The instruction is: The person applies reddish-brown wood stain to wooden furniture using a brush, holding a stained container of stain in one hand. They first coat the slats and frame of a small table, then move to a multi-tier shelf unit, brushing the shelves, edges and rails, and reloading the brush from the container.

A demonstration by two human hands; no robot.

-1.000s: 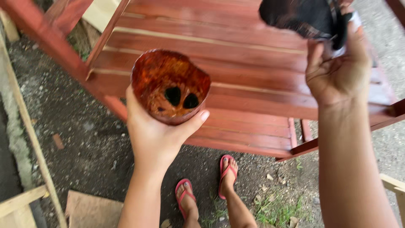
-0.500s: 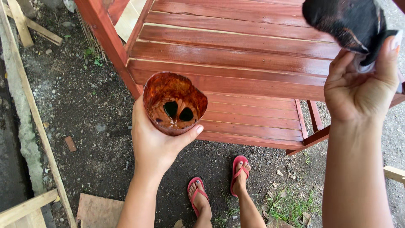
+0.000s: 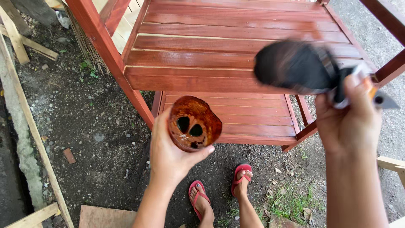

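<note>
My left hand [image 3: 171,154] grips a small round can [image 3: 194,123], its rim and inside coated with reddish-brown stain and dark liquid at the bottom. My right hand [image 3: 350,122] holds a brush handle [image 3: 371,95] with a dark, wet, blurred brush head [image 3: 295,67] pointing left, raised over the red-stained wooden slatted shelf [image 3: 236,46]. The can is held in front of the lower shelf [image 3: 253,120], below and left of the brush head.
Red shelf posts [image 3: 109,59] rise at the left and right. My feet in red flip-flops [image 3: 240,181] stand on dark gravel ground [image 3: 84,126]. Unpainted wood strips [image 3: 29,122] lie at the left, a board [image 3: 105,217] near my feet, grass [image 3: 291,202] at the right.
The view has shifted so the shelf sits higher. My right hand has swung the brush down and left over the shelf top. The can has moved right and lower in view.
</note>
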